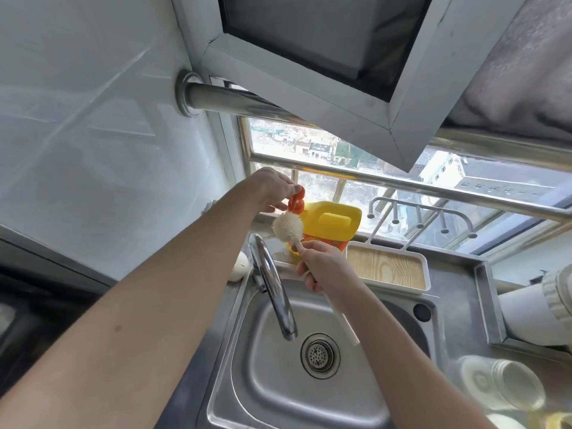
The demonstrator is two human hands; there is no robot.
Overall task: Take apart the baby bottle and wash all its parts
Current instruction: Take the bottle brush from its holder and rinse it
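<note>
Left hand [272, 188] pinching the orange pump [296, 201], right hand [325, 267] gripping the brush [288, 226] beneath; bottle [507, 385] lies on the counter [458, 292]. Too hard a press and soap could overshoot into the sink [278, 397].

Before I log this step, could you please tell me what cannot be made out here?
Head view: the baby bottle parts at lower right are blurred and partly cut by the bottom edge; their count is unclear.
Head view: the label of the yellow detergent bottle is mostly covered by the bottle brush and right hand.
Head view: the left hand hides its own grip on the orange pump.
</note>
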